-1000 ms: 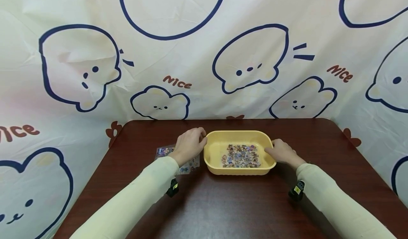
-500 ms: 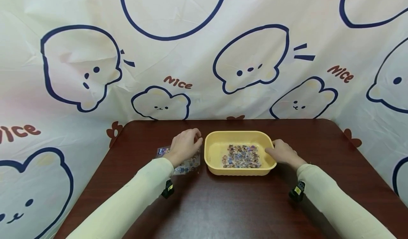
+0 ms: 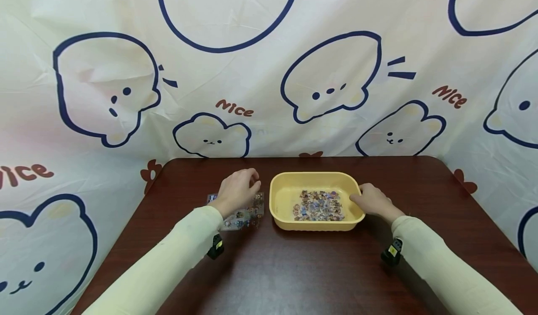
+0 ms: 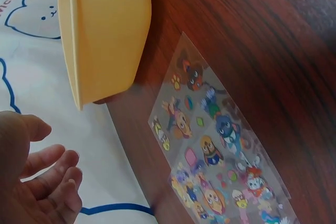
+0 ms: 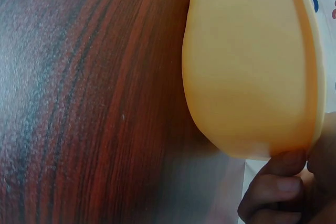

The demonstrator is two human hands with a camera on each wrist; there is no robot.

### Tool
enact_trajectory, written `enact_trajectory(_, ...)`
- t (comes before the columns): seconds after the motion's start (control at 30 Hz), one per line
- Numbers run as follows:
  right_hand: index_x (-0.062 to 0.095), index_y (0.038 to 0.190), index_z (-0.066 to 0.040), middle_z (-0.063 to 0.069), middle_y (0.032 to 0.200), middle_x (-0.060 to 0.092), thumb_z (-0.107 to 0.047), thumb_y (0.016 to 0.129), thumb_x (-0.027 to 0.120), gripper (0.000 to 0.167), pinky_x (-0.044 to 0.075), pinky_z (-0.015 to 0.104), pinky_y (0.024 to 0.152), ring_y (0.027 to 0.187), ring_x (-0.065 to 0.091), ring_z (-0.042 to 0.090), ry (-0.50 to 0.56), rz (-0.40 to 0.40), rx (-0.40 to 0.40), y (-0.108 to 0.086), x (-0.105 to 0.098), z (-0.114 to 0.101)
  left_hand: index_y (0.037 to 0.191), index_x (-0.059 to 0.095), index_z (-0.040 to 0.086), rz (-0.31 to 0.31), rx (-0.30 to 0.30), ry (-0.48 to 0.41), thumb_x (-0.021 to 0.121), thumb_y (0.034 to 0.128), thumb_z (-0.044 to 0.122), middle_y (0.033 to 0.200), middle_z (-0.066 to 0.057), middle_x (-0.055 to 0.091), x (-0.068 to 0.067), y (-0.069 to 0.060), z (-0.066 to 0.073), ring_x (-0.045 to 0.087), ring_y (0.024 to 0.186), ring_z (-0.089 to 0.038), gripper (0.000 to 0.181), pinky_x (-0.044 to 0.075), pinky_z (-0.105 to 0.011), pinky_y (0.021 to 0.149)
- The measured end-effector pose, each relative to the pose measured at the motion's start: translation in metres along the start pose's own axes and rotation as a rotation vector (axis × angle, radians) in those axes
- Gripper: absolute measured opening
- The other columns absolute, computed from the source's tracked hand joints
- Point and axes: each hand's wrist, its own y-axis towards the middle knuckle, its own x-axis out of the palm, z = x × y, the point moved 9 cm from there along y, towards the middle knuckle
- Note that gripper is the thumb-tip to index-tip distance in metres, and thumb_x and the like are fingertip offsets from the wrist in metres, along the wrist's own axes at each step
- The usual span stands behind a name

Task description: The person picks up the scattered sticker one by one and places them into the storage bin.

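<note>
A yellow plastic basin (image 3: 286, 180) stands on the table, with many small colourful pieces (image 3: 319, 206) spread over its floor. My right hand (image 3: 371, 200) grips the basin's right rim, thumb inside and fingers against the outer wall; the right wrist view shows those fingers (image 5: 278, 187) under the rim. To the left of the basin, my left hand (image 3: 237, 189) hovers with loosely bent fingers and nothing in them. Clear sticker sheets (image 4: 210, 145) printed with cartoon animals lie on the table below it, partly overlapping. In the head view, the left hand and wrist hide part of them.
The dark reddish-brown wooden table (image 3: 286, 277) ends at a printed cloth backdrop (image 3: 260, 81) along its far edge. A black device is strapped on each wrist, over the pale sleeves (image 3: 168, 254).
My left hand has let go of the basin's left rim and moved left, over the sticker sheets. The right hand keeps its grip and the basin stays in place.
</note>
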Motion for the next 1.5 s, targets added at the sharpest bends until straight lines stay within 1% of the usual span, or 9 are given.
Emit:
enact_trajectory(0.3, 0.064, 0.117, 0.005, 0.006, 0.071, 0.066, -0.027, 0.098, 0.05, 0.04, 0.049, 0.028, 0.053, 0.056, 0.063, 0.013, 0.005, -0.007, -0.006, 0.001, 0.0, 0.001, 0.112, 0.068, 0.013, -0.015, -0.006, -0.008, 0.062, 0.0997, 0.028, 0.097, -0.003, 0.071, -0.001, -0.001, -0.008, 0.062, 0.076, -0.014, 0.02, 0.052, -0.03, 0.064)
enact_trajectory(0.5, 0.064, 0.117, 0.004, 0.006, 0.072, 0.066, -0.027, 0.098, 0.05, 0.04, 0.049, 0.028, 0.054, 0.057, 0.063, 0.013, 0.001, -0.01, 0.003, 0.002, 0.0, 0.001, 0.113, 0.068, 0.012, -0.025, -0.007, -0.017, 0.062, 0.1, 0.028, 0.1, -0.004, 0.072, -0.003, -0.002, -0.011, 0.063, 0.079, -0.015, 0.022, 0.053, -0.032, 0.066)
enact_trajectory(0.67, 0.064, 0.117, 0.004, 0.006, 0.072, 0.066, -0.028, 0.098, 0.05, 0.04, 0.049, 0.029, 0.054, 0.057, 0.063, 0.014, -0.003, -0.007, 0.006, 0.001, 0.0, 0.001, 0.114, 0.068, 0.011, -0.026, -0.028, -0.047, 0.063, 0.0998, 0.028, 0.102, -0.005, 0.072, -0.006, -0.002, -0.017, 0.063, 0.081, -0.016, 0.023, 0.054, -0.033, 0.069)
enact_trajectory(0.9, 0.063, 0.118, 0.005, 0.005, 0.071, 0.065, -0.028, 0.098, 0.05, 0.04, 0.048, 0.029, 0.054, 0.057, 0.063, 0.014, -0.006, -0.012, 0.008, 0.001, 0.001, 0.002, 0.113, 0.067, 0.013, -0.038, -0.053, -0.106, 0.061, 0.1006, 0.029, 0.101, -0.005, 0.072, -0.01, -0.003, -0.025, 0.063, 0.08, -0.017, 0.022, 0.05, -0.032, 0.066)
enact_trajectory(1.03, 0.064, 0.119, 0.004, 0.005, 0.071, 0.065, -0.027, 0.098, 0.05, 0.04, 0.048, 0.029, 0.054, 0.057, 0.063, 0.013, -0.003, -0.01, 0.011, 0.0, 0.001, 0.002, 0.113, 0.067, 0.012, -0.063, -0.066, -0.136, 0.06, 0.1011, 0.031, 0.101, -0.005, 0.071, -0.01, -0.003, -0.03, 0.063, 0.081, -0.017, 0.023, 0.049, -0.031, 0.065)
enact_trajectory(1.17, 0.063, 0.119, 0.005, 0.005, 0.071, 0.065, -0.027, 0.098, 0.05, 0.04, 0.048, 0.029, 0.054, 0.057, 0.063, 0.014, 0.0, -0.011, 0.014, 0.0, 0.001, 0.001, 0.114, 0.067, 0.01, -0.096, -0.066, -0.154, 0.059, 0.1014, 0.03, 0.101, -0.006, 0.072, -0.01, -0.004, -0.036, 0.062, 0.077, -0.017, 0.025, 0.048, -0.03, 0.063)
enact_trajectory(1.3, 0.063, 0.119, 0.005, 0.006, 0.071, 0.065, -0.027, 0.098, 0.05, 0.04, 0.048, 0.029, 0.054, 0.057, 0.063, 0.014, 0.004, -0.01, 0.014, 0.0, 0.001, 0.001, 0.116, 0.066, 0.008, -0.152, -0.082, -0.163, 0.058, 0.1021, 0.029, 0.102, -0.007, 0.072, -0.005, -0.005, -0.042, 0.061, 0.074, -0.017, 0.026, 0.047, -0.03, 0.062)
enact_trajectory(1.4, 0.063, 0.119, 0.005, 0.006, 0.072, 0.065, -0.027, 0.098, 0.05, 0.04, 0.049, 0.029, 0.054, 0.058, 0.063, 0.014, 0.007, -0.009, 0.011, 0.0, 0.001, 0.001, 0.118, 0.066, 0.007, -0.195, -0.096, -0.162, 0.059, 0.1022, 0.029, 0.104, -0.008, 0.072, 0.0, -0.006, -0.046, 0.06, 0.076, -0.017, 0.028, 0.047, -0.03, 0.064)
enact_trajectory(1.5, 0.063, 0.119, 0.004, 0.005, 0.072, 0.065, -0.027, 0.098, 0.05, 0.04, 0.049, 0.029, 0.055, 0.058, 0.063, 0.014, 0.004, -0.007, 0.012, 0.001, 0.001, 0.002, 0.12, 0.066, 0.006, -0.227, -0.098, -0.156, 0.059, 0.1022, 0.029, 0.108, -0.01, 0.072, 0.004, -0.007, -0.048, 0.062, 0.082, -0.018, 0.03, 0.05, -0.032, 0.07)
